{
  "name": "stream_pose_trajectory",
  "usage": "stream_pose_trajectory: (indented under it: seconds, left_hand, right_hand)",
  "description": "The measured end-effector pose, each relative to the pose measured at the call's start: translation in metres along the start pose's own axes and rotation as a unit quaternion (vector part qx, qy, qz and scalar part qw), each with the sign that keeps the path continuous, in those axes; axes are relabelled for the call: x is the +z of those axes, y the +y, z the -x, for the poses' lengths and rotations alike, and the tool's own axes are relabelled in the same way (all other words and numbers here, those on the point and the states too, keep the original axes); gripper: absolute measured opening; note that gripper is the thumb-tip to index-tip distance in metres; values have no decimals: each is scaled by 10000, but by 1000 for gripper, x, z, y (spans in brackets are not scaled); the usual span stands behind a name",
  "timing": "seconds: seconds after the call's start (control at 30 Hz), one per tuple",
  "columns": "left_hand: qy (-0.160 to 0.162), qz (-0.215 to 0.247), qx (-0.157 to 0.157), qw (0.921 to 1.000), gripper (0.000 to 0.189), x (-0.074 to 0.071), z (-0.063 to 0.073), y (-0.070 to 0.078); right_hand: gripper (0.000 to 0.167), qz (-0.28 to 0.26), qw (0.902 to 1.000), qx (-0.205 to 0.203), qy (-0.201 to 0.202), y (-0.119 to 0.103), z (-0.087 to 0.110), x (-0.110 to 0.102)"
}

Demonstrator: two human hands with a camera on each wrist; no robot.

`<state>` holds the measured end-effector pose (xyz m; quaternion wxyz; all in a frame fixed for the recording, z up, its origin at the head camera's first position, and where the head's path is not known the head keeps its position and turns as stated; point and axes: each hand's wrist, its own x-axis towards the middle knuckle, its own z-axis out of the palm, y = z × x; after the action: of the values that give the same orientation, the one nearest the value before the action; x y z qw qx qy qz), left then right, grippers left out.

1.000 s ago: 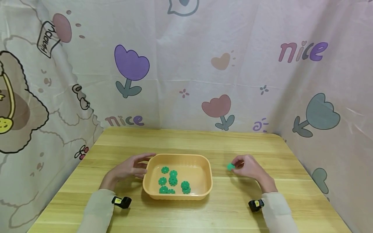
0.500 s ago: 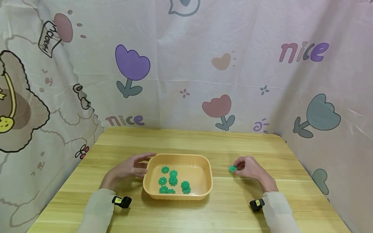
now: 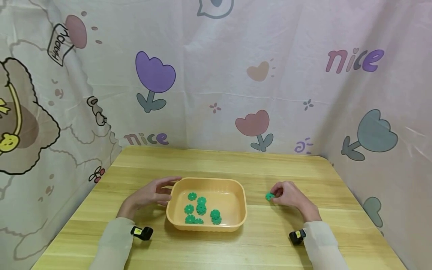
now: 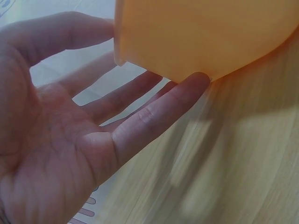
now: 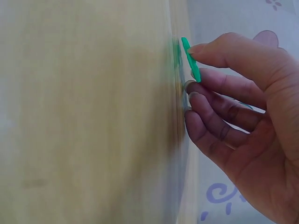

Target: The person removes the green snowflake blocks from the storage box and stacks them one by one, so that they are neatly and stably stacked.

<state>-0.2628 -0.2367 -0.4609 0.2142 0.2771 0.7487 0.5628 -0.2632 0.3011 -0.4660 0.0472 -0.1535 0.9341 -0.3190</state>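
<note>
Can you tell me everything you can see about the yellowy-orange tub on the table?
The tub is yellowy-orange and looks like smooth plastic. It is a rectangle with rounded corners, an open top, raised walls and a lip around the edge. It stands upright on the wooden table. Green notched discs lie inside, some overlapping, mostly toward the left and middle. The person's left grip, a bare hand, touches its left end.
</note>
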Motion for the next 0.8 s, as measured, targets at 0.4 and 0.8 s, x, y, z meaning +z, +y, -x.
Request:
stream_pose_trajectory:
  seconds: [0.4, 0.8]
  left_hand:
    - [-6, -42, 17, 10000, 73, 0, 0, 0]
    - [0, -94, 54, 9999, 73, 0, -1, 0]
  right_hand:
    - [21, 111, 9999, -80, -3, 1, -1, 1]
    - [23, 177, 9998, 35, 63, 3, -1, 1]
